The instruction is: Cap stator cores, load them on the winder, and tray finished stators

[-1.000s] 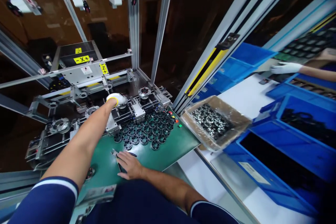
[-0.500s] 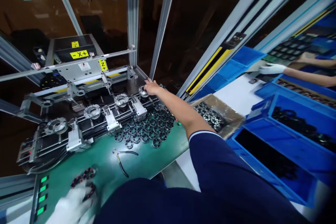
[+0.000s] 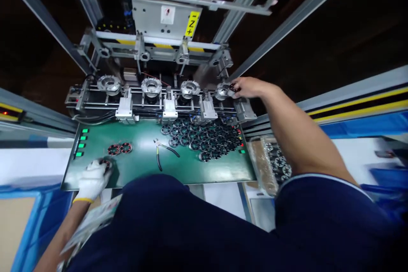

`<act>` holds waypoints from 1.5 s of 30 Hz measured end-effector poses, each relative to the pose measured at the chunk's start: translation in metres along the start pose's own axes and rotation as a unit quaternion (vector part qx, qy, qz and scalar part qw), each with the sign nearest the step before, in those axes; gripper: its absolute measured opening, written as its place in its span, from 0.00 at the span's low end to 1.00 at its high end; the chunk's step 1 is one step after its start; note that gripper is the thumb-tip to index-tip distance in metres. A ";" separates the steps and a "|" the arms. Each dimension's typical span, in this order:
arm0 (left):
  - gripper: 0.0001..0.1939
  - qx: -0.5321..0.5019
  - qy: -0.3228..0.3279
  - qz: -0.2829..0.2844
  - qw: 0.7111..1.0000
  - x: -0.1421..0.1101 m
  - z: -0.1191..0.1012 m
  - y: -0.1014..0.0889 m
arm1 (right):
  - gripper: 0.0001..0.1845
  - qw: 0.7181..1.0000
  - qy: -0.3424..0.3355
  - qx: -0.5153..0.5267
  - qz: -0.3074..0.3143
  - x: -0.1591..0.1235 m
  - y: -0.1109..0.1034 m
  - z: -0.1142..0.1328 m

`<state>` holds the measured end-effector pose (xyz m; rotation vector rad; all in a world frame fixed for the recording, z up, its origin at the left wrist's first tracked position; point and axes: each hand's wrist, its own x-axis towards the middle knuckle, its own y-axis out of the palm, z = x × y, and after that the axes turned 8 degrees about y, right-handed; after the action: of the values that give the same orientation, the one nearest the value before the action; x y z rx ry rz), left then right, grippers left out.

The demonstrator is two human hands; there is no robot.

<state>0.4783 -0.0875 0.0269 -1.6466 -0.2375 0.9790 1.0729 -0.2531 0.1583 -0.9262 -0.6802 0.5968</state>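
Observation:
My left hand (image 3: 92,180), in a white glove, grips a ring-shaped motor stator (image 3: 105,163) over the bench's front left corner. Beside it, two stators with reddish windings (image 3: 119,149) lie on the green bench top (image 3: 137,170). My bare right hand (image 3: 251,86) pinches a dark stator (image 3: 235,88) at the right edge of the last round metal holder (image 3: 221,92); my fingers partly hide it. Three more such holders, one being the holder (image 3: 151,88), stand in a row to the left.
Many dark ring cores (image 3: 204,138) crowd the bench's right half. Diagonal cutters (image 3: 159,151) lie spread at its middle. A machine head with a yellow label (image 3: 192,24) stands behind the holders. A carton (image 3: 259,161) of cores sits at right, and a blue bin (image 3: 32,216) at lower left.
The view has swung left and down, now centred on the machine. My left hand has drawn apart from the two wound stators. A dark stator now shows in my right fingers.

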 end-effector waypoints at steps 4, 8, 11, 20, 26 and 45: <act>0.28 -0.019 -0.004 -0.018 1.000 0.013 -0.009 -0.001 | 0.10 0.964 -0.176 0.049 0.193 -0.071 0.034 0.064; 0.24 -0.041 0.002 -0.036 0.999 0.015 -0.010 -0.013 | 0.06 0.907 -0.291 0.076 0.294 -0.180 0.125 0.163; 0.29 -0.058 -0.019 -0.115 0.991 0.008 -0.007 -0.023 | 0.04 0.888 -0.309 0.066 0.334 -0.233 0.190 0.230; 0.34 -0.032 0.142 -0.201 0.969 0.038 -0.044 -0.019 | 0.18 0.955 -0.129 -0.007 0.267 -0.218 0.206 0.199; 0.32 -0.018 0.138 -0.217 0.966 0.044 -0.048 -0.002 | 0.14 0.974 0.040 -0.081 0.210 -0.185 0.201 0.142; 0.40 -0.437 0.009 -0.199 0.877 -0.034 -0.068 -0.110 | 0.23 0.779 -0.095 0.508 0.356 -0.192 0.121 0.264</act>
<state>0.5406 -0.1206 0.1402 -2.2771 -1.0886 0.5419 0.7312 -0.1982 0.1153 -0.0369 -0.0607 1.5567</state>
